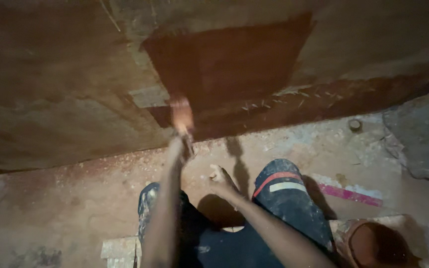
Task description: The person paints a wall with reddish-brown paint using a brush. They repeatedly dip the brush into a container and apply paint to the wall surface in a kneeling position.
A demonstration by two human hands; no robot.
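The paintbrush (181, 115) sits in the grip of the left hand (177, 146), its bristle end blurred and pressed up against the wooden board (65, 84) just above the fist. The fingers are wrapped tight around the handle, which runs down through the hand toward the wrist. Directly beyond the bristles, the board carries a dark, wet-looking brown patch (229, 64) with straight edges; it spreads up and to the right of the grip, while the wood to the left of the grip stays paler and dull.

To the right of the gripping hand and a little nearer the person, the right hand (220, 179) hangs free with its fingers curled loosely inward. It holds nothing that can be seen, and it touches neither the brush nor the board.

Below both hands lie the person's knees in dark trousers, the right knee (281, 183) marked with a red and pale stripe. Under the grip the dusty floor (75, 198) is strewn with sawdust along the foot of the board. Further right of the grip a pink strip (351, 194) lies flat on the floor, a small round object (355, 124) sits near the board's base, and a brown bowl-like container (378, 245) stands by the right leg.
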